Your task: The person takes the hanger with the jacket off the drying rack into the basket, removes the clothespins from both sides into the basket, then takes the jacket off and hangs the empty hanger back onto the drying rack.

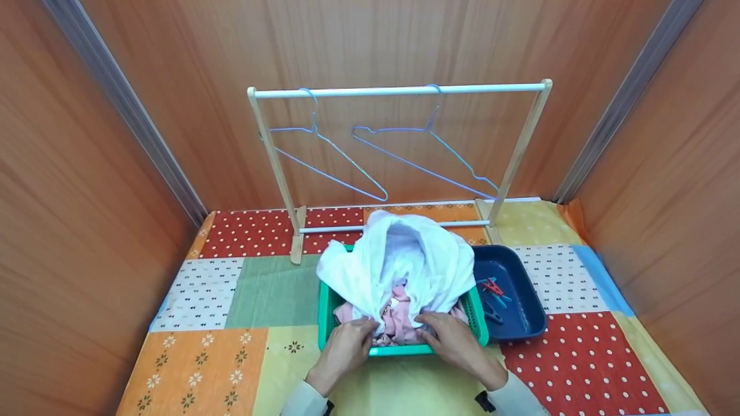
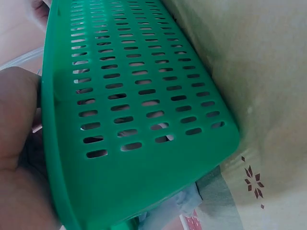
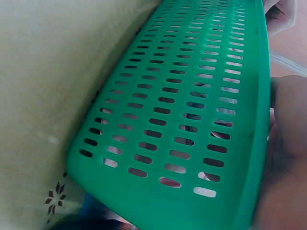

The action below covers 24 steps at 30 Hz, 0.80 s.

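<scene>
A white garment [image 1: 428, 248] lies bunched over a green basket [image 1: 477, 315], spilling past its back and left rim. Beneath its front edge, pink patterned clothing [image 1: 396, 323] shows inside the basket. My left hand [image 1: 347, 349] reaches over the front rim and pinches the garment's near edge. A short way to the right, my right hand [image 1: 457, 346] pinches another part of that edge. In the left wrist view, the basket's slotted front wall [image 2: 139, 96] hides the left fingertips. The right wrist view shows the same wall [image 3: 158, 110] beside the right hand.
Behind the basket stands a wooden rack [image 1: 399, 91] with two hangers, one left [image 1: 347, 156] and one right [image 1: 416, 167]. A dark blue tray [image 1: 523, 312] holding several clothespins [image 1: 491, 286] sits against the basket's right side. Wood-grain panels [image 1: 87, 202] enclose the patchwork cloth [image 1: 277, 294].
</scene>
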Tool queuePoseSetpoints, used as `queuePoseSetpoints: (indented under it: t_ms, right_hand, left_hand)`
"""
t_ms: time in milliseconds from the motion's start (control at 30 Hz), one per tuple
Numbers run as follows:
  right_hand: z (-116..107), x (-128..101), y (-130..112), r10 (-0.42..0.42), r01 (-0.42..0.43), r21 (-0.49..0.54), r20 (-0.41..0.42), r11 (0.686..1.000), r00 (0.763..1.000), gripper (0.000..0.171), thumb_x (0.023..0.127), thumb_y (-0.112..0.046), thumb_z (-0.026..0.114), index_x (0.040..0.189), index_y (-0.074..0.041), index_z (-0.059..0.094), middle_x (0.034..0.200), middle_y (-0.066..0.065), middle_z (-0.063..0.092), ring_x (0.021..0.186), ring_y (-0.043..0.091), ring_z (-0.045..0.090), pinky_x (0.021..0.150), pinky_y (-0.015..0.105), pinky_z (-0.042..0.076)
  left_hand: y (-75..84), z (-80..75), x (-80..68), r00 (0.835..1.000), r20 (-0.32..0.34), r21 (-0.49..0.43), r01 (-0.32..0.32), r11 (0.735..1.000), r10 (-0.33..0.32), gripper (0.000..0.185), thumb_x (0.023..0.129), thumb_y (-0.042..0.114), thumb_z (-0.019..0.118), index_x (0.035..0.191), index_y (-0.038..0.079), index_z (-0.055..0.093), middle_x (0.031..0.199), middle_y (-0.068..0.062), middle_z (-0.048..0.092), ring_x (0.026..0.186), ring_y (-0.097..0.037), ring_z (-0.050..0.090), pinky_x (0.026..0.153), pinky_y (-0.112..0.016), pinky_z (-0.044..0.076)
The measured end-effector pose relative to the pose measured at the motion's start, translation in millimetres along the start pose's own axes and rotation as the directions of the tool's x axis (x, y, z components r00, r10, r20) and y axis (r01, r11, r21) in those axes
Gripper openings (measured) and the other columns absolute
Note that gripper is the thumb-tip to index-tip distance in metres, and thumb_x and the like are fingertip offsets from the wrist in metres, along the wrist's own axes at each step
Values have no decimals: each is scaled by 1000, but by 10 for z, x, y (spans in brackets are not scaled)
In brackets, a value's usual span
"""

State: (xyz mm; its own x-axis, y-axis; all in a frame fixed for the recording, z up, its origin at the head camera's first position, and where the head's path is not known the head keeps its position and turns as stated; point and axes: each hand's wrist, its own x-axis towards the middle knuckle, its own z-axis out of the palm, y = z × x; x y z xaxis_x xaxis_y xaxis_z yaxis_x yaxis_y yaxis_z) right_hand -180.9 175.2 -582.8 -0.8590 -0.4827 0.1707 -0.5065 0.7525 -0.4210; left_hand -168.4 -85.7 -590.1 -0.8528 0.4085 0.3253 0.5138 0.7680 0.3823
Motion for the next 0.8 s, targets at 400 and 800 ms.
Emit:
queuePoseSetpoints:
  t_ms: [400, 800]
  right_hand:
    - [-242, 20, 4, 23, -25, 114, 23, 993, 999, 28, 96, -26, 64, 122, -16, 67, 116, -1, 72, 101, 12, 67, 90, 39, 56]
    - [-698, 60, 80, 68, -60, 80, -97, 995, 993, 33, 95, -33, 65, 123, -16, 68, 108, -3, 74, 84, 4, 66, 74, 24, 55]
  left_hand:
    - [-17, -248, 12, 999, -40, -82, 31, 996, -34, 21, 94, 14, 62, 111, 11, 74, 110, -2, 75, 102, -16, 70, 85, -36, 58]
    - [-179, -637, 123, 993, -100, -161, 41, 986, -58, 25, 94, 18, 66, 117, 9, 71, 117, -7, 73, 107, -21, 70, 89, -38, 57]
